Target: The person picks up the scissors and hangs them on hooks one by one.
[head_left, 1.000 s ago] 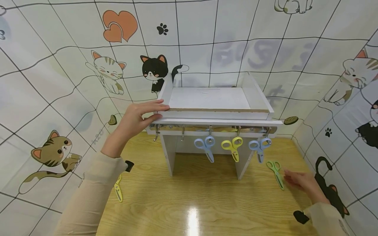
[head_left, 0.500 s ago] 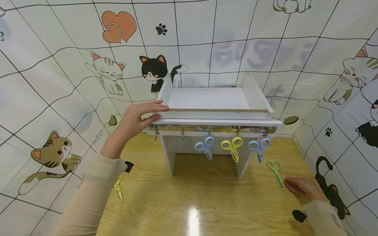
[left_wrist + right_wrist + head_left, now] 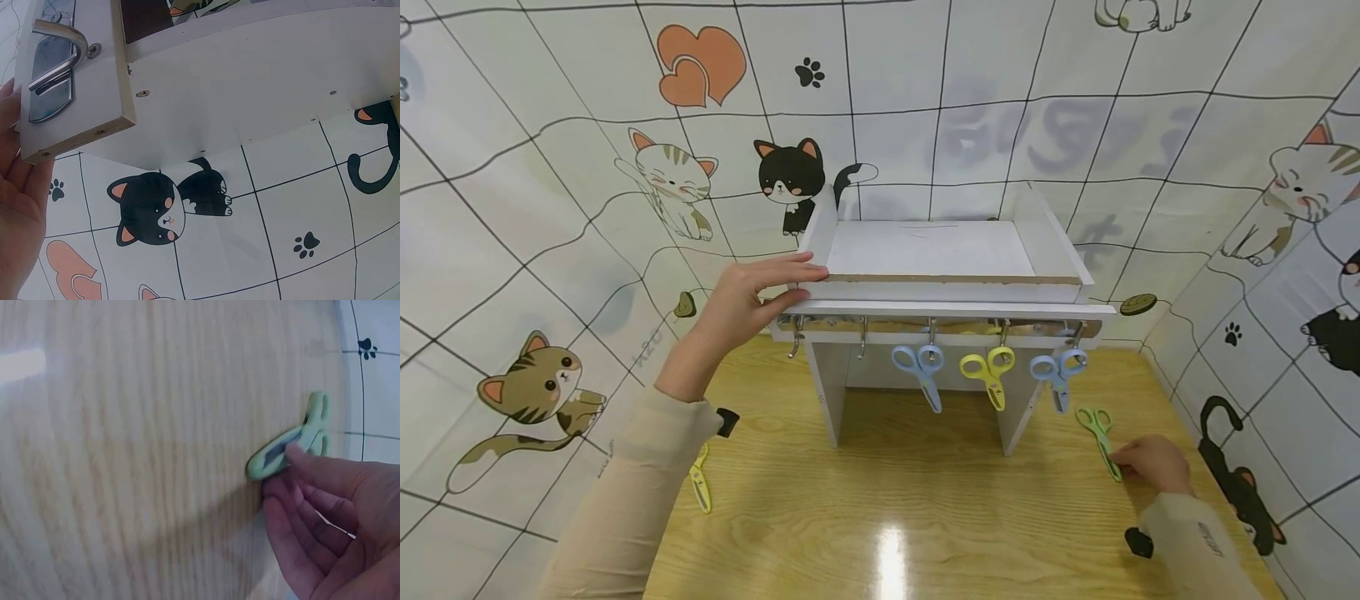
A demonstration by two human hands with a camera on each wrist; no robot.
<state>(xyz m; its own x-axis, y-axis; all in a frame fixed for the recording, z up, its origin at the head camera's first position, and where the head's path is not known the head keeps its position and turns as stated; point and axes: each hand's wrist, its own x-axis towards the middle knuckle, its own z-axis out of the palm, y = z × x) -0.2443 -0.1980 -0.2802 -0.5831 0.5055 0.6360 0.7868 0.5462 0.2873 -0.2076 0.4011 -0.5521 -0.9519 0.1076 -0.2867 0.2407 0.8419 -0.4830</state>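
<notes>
My left hand (image 3: pixel 741 300) rests at the left end of a white shelf (image 3: pixel 955 293), its fingers along the upper edge and its thumb just below. In the left wrist view the palm lies beside the shelf's end, near a metal hook (image 3: pixel 59 50). On the table at the right, my right hand (image 3: pixel 1153 462) pinches a pair of green scissors (image 3: pixel 1099 429) by the blade end; the thumb lies on the blade in the right wrist view. Blue scissors (image 3: pixel 920 371), yellow scissors (image 3: pixel 992 373) and more blue scissors (image 3: pixel 1060 375) hang from the shelf's hooks.
Two hooks at the left, one of them here (image 3: pixel 862 337), carry nothing. Another pair of yellow scissors (image 3: pixel 700 483) lies on the wooden table (image 3: pixel 880 483), partly behind the left forearm. A cat-printed sheet (image 3: pixel 985 67) surrounds the table at the back and sides.
My right hand has moved in from the right to the green scissors and taken hold of them. My left hand stays at the shelf. The left blue scissors swing slightly on their hook.
</notes>
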